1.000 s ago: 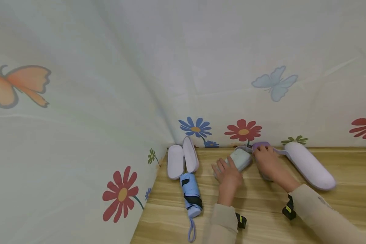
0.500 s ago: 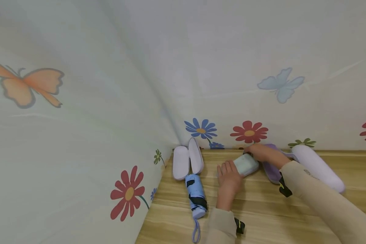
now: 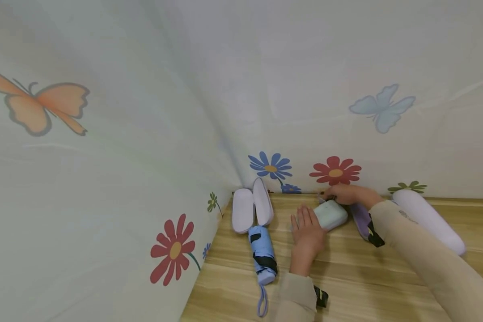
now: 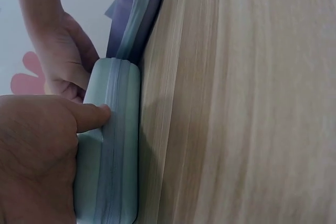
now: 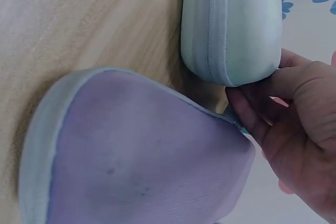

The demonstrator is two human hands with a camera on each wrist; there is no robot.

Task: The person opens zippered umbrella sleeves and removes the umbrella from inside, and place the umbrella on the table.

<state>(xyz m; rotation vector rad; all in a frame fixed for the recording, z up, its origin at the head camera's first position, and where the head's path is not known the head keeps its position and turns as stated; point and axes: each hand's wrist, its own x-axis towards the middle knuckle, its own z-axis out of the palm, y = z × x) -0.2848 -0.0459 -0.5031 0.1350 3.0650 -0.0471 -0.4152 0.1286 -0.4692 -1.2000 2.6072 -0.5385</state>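
A mint-green zippered case (image 3: 331, 214) lay on the wooden tabletop (image 3: 233, 277) beneath the left hand (image 3: 308, 236), fingers straight, thumb on its zip (image 4: 111, 177); the right hand (image 3: 344, 195) touched the case's other end, whether pinching anything I couldn't tell

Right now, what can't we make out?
Whether anything is inside the pale green, rounded zippered case: shell hides it, every view.
What, if anything, the right hand pinches: hidden by the hand itself and that case, right wrist view.
Purple, grey-edged case: partly behind the right beige sleeve, head view; bottom edge crops it, right wrist view.
Dark mark on that sleeve: too small to read, head view.
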